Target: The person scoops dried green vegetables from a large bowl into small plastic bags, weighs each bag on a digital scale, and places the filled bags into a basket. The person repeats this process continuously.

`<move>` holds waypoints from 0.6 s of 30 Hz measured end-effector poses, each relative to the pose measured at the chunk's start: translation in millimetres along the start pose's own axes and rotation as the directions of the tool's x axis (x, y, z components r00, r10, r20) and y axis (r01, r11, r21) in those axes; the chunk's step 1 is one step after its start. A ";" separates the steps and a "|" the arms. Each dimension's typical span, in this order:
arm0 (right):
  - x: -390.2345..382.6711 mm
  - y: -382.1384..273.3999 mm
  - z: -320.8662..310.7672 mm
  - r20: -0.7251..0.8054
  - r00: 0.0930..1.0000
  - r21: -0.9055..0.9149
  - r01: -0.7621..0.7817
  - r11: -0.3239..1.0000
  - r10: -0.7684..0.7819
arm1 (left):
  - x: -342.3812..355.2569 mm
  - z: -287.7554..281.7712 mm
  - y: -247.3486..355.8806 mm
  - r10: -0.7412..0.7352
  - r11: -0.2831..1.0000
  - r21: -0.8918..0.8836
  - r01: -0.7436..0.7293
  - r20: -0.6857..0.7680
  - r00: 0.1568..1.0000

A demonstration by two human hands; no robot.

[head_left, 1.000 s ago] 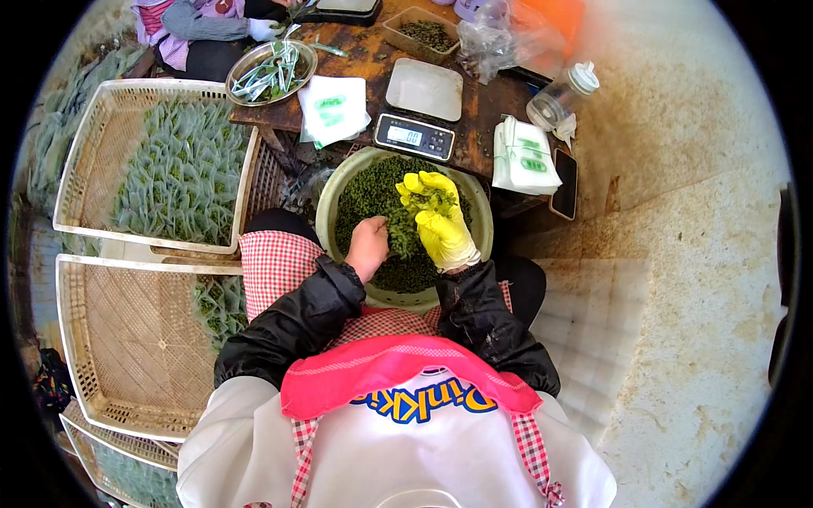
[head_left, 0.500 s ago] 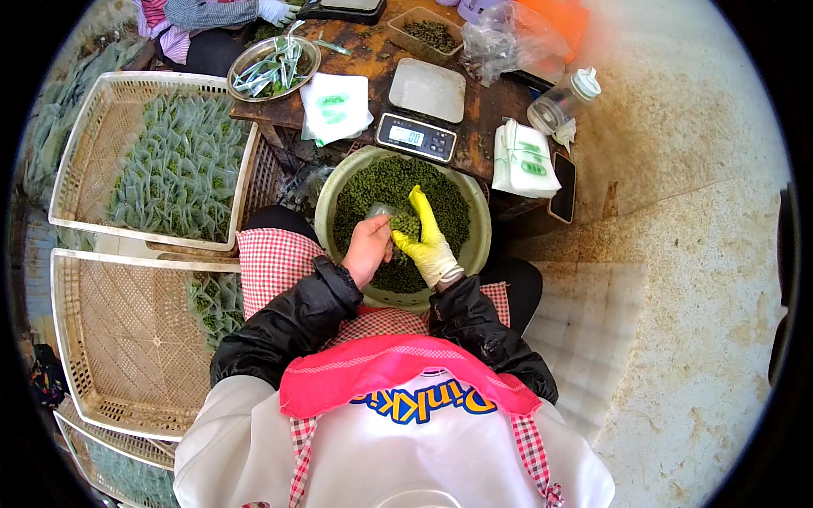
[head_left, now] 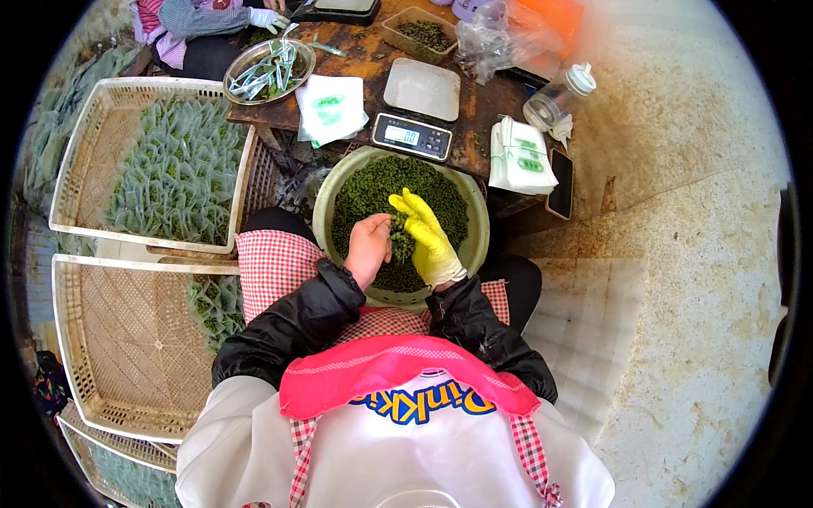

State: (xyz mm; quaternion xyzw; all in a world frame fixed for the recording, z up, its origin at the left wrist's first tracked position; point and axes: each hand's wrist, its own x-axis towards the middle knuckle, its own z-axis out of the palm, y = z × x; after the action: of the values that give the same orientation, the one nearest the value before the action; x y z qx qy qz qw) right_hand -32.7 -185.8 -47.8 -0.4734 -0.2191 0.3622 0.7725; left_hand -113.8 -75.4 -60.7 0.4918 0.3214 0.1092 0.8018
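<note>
A pale round basin (head_left: 476, 245) between my knees holds a heap of small green berries (head_left: 356, 195) that look like fresh green peppercorns. Over it my bare left hand (head_left: 369, 250) is closed at the fingertips on a small clear plastic bag, now mostly hidden. A clump of green berries (head_left: 401, 240) shows between my hands. My right hand (head_left: 429, 241), in a yellow glove, stands beside the clump with its fingers stretched out toward the far side. Whether its palm touches the berries is hard to tell.
Beyond the basin a wooden table bears a digital scale (head_left: 412, 136), flat bags (head_left: 331, 110), a metal dish (head_left: 270, 71), a bag stack (head_left: 521, 157) and a clear bottle (head_left: 559, 93). Filled bags stand in a crate (head_left: 152, 241) at left. A co-worker's gloved hand (head_left: 268, 20) is at far left.
My right hand has gone from a cupped, spread shape around berries to straighter fingers held closer together. The clear bag seen at my left fingertips is now largely covered.
</note>
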 end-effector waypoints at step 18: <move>22.6 -1.8 2.2 -0.008 0.997 -0.004 -0.075 0.997 0.075 | 6.8 -5.9 -6.7 0.392 0.820 0.433 -0.374 0.051 0.919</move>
State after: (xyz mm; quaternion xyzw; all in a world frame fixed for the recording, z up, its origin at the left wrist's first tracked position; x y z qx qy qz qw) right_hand -19.1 -167.7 -45.3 -0.4846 -0.1989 0.3887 0.7580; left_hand -113.2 -71.1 -71.0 0.7099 0.2482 0.2033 0.6270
